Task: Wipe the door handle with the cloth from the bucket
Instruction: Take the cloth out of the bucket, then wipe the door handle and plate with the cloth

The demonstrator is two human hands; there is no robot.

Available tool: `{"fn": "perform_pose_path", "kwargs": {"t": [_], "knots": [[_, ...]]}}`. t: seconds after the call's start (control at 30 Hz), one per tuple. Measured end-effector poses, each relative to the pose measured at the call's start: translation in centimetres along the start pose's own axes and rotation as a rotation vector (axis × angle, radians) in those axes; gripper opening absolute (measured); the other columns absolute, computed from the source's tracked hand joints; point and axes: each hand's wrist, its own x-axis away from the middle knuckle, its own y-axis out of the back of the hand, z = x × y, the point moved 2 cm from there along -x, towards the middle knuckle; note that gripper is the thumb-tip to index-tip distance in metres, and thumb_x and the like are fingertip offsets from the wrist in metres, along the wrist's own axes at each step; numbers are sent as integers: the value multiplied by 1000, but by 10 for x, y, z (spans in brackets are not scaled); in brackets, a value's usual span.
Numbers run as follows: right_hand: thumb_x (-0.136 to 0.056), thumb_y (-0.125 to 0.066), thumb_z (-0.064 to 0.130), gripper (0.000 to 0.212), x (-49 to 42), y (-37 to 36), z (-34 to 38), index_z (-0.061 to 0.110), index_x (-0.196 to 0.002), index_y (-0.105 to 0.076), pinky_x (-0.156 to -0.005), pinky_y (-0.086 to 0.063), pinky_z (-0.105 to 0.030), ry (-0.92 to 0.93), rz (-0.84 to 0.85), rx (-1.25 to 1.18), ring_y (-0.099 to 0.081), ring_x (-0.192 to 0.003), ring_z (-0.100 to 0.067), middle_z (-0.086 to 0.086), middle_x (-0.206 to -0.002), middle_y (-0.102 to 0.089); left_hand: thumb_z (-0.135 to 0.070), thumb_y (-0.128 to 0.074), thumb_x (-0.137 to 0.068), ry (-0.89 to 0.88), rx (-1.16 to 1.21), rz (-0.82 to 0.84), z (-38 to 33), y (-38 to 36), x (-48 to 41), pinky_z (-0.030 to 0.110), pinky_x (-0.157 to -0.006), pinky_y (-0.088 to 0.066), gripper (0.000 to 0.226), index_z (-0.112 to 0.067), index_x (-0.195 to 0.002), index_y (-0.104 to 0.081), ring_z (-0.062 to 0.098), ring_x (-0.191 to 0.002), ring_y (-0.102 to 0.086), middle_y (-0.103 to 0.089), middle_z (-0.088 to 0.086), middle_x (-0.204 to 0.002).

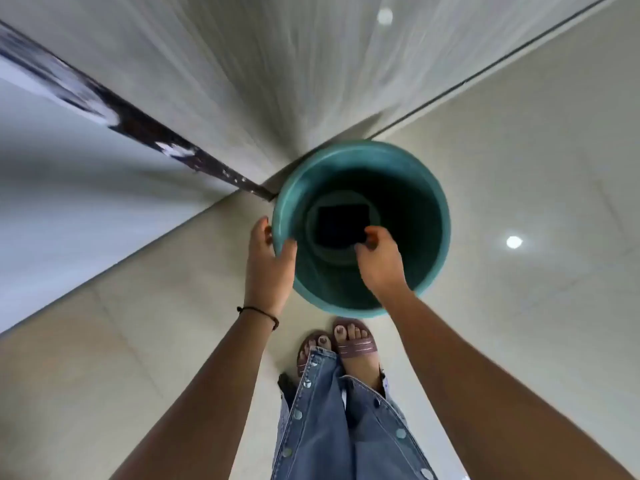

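A teal plastic bucket (429,188) stands on the pale tiled floor just ahead of my feet. A dark square folded cloth (337,221) lies flat at its bottom. My left hand (268,261) grips the bucket's near left rim, thumb inside. My right hand (379,261) reaches down into the bucket, fingertips pinched on the cloth's near right corner. The door handle is not in view.
A grey door or wall panel (259,74) rises right behind the bucket, with a dark, paint-flecked door edge (145,129) running to the left. My sandalled feet (353,344) and denim legs stand close in front of the bucket.
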Motion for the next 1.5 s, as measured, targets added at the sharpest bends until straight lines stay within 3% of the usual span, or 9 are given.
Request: {"fn": "perform_pose_path", "kwargs": {"t": [0.13, 0.33, 0.5, 0.63, 0.73, 0.8, 0.97, 1.23, 1.5], "knots": [[-88, -53, 4, 59, -77, -32, -10, 8, -144, -35, -116, -27, -38, 103, 73, 364, -35, -138, -35, -20, -149, -38, -5, -53, -88, -142, -11, -105, 7, -15, -31, 4, -71, -45, 34, -16, -120, -54, -6, -80, -59, -62, -11, -95], [-89, -49, 3, 70, -152, -76, -30, 7, -151, -16, -121, -16, -39, 195, 131, 749, -16, -147, -33, -14, -160, -17, -2, -55, -88, -151, 21, -129, 17, -16, -56, 6, -51, -39, 23, -22, -78, -59, -2, -52, -48, -56, -11, -64], [-90, -51, 12, 40, -139, -69, -21, 1, -128, -54, -112, -27, -41, 287, -17, 1011, -27, -141, -34, -21, -141, -50, -2, -55, -88, -117, 30, -92, 16, -17, -54, 7, -52, -39, 27, -26, -77, -59, 3, -56, -47, -56, -10, -65], [-84, -60, 36, 44, -96, -41, -3, 7, -117, -63, -106, -29, -42, 213, 14, 837, -29, -138, -33, -19, -131, -59, -5, -54, -88, -100, -50, -125, 4, -13, -39, 3, -54, -39, 19, -14, -104, -60, -8, -57, -54, -61, -11, -78], [-81, -61, 40, 45, -43, -11, 13, 12, -116, -62, -103, -33, -44, 219, -1, 617, -42, -127, -34, -16, -124, -63, -13, -54, -89, 4, -146, -83, -9, -8, -16, 14, -89, -46, 54, -15, -141, -38, 6, -106, -60, -59, 1, -128], [-78, -62, 34, 33, 1, 16, 27, 10, -101, -63, -90, -44, -40, 214, 16, 375, -58, -105, -34, -13, -102, -69, -17, -53, -91, 74, -207, -80, -28, -3, 15, 24, -109, -31, 65, -12, -148, -22, 16, -135, -38, -36, 6, -151], [-67, -59, 25, 23, 116, 77, 75, 5, -78, -53, -57, -35, -27, 199, 157, 5, -43, -60, -14, 1, -65, -49, -18, -57, -87, 9, -128, 51, -82, 17, 109, 19, -103, -34, 55, -10, -139, -40, 11, -128, -46, -48, -1, -139], [-85, -67, 11, 31, 307, 152, 158, 14, -114, -58, -70, -56, -15, 241, 510, -97, -70, -79, -4, 2, -99, -72, 0, -58, -89, 71, 285, 68, -177, 93, 266, 5, -58, -47, 34, -17, -117, -51, -12, -69, -64, -64, -9, -94], [-89, -56, -5, 44, 496, 157, 217, 11, -130, -55, -92, -56, -40, 291, 818, -107, -66, -110, -32, -15, -120, -69, -20, -74, -81, -184, 207, -40, -215, 212, 434, 11, -89, -48, 96, -34, -150, -9, -4, -116, -55, -47, -10, -137]]}}
